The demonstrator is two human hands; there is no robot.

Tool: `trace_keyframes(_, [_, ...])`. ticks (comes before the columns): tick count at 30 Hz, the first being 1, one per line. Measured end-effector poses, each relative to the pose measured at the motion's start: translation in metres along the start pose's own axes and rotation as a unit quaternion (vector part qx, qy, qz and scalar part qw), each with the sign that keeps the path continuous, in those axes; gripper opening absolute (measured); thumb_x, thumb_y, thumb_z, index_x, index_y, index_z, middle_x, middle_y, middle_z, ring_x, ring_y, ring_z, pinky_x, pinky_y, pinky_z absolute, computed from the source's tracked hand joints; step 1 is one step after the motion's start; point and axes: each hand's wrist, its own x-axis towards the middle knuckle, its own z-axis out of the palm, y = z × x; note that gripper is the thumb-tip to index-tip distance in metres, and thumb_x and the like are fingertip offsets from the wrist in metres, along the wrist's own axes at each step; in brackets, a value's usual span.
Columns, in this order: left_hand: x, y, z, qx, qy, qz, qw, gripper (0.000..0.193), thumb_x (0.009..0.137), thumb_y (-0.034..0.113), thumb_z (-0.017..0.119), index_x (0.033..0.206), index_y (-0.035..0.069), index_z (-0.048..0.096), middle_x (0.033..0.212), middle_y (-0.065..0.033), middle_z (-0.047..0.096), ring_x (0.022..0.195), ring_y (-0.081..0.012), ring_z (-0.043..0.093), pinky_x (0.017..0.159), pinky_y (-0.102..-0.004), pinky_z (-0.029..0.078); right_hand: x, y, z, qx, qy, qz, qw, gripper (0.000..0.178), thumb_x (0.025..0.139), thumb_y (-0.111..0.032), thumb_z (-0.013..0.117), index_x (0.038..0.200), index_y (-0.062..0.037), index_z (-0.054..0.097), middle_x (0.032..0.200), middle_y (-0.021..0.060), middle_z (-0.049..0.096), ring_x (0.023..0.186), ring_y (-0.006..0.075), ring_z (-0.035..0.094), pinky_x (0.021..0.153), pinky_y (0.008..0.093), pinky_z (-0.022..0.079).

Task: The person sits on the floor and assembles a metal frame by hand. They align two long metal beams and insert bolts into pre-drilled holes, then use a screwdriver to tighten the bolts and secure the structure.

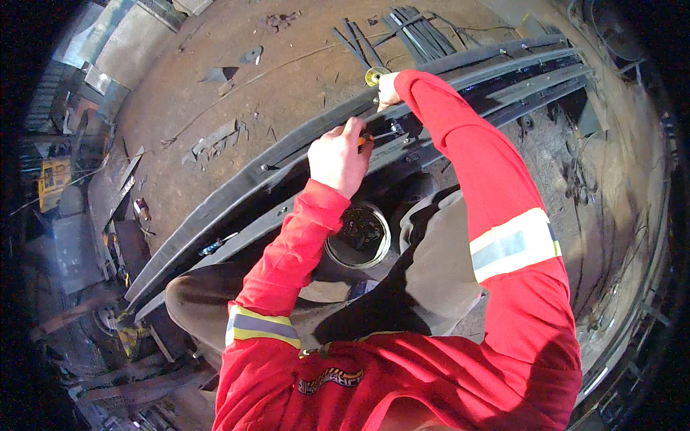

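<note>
My left hand (334, 159) is closed around a screwdriver (365, 139) with an orange handle. Its thin metal shaft reaches toward a bolt (395, 128) in the long dark metal frame (237, 188) that curves across in front of me. My right hand (388, 91) is at the frame's far edge, its fingers curled and partly hidden; what they grip cannot be made out. Right beside it is a round yellow thing (374, 76). A round white-rimmed bucket (389, 237) with small dark parts inside stands between my legs, under my left forearm.
Several dark metal strips (420, 36) lie on the brown dirt floor beyond the frame. Scraps of sheet metal (219, 74) are scattered at the far left. Stacked metal pieces (79, 251) crowd the left side. A small blue-and-silver item (210, 247) sits on the frame's left part.
</note>
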Motion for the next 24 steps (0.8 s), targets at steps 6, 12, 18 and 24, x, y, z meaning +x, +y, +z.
trace_keyframes(6, [0.025,0.026,0.010,-0.041,0.126,0.058,0.989,0.026,0.073,0.010,0.074,0.095,0.008,0.061,0.084,-0.0141,0.060,0.078,-0.0340,0.062,0.068,-0.0399,0.051,-0.007,-0.010,-0.004,0.044,0.028,0.075,0.996,0.053,0.070,-0.053,0.069,0.106,-0.0137,0.072,0.111,0.0135,0.068,0.104,0.0311,0.063,0.088,0.0434,0.049])
trace_keyframes(12, [0.038,0.057,0.030,-0.194,0.242,0.029,0.950,0.007,0.083,0.004,0.060,0.089,0.001,0.057,0.081,-0.0120,0.058,0.073,-0.0252,0.058,0.068,-0.0340,0.048,-0.022,-0.004,-0.004,0.145,0.045,0.110,0.982,0.056,0.076,-0.054,0.065,0.112,-0.0105,0.070,0.114,0.0127,0.067,0.105,0.0297,0.062,0.086,0.0440,0.048])
trace_keyframes(18, [0.059,0.080,0.056,-0.266,0.286,0.083,0.917,0.006,0.086,0.007,0.054,0.087,0.002,0.056,0.080,-0.0118,0.054,0.072,-0.0250,0.054,0.070,-0.0346,0.046,-0.046,-0.008,-0.013,0.287,0.021,0.083,0.954,0.058,0.079,-0.059,0.059,0.109,-0.0097,0.070,0.107,0.0107,0.068,0.095,0.0269,0.061,0.083,0.0412,0.048])
trace_keyframes(24, [0.070,0.093,0.085,-0.268,0.279,0.169,0.906,0.008,0.078,0.001,0.050,0.083,0.004,0.056,0.079,-0.0113,0.057,0.077,-0.0299,0.056,0.083,-0.0459,0.040,-0.062,0.005,-0.022,0.445,-0.046,0.059,0.892,0.062,0.083,-0.064,0.053,0.107,-0.0088,0.071,0.099,0.0088,0.069,0.086,0.0242,0.060,0.080,0.0384,0.048])
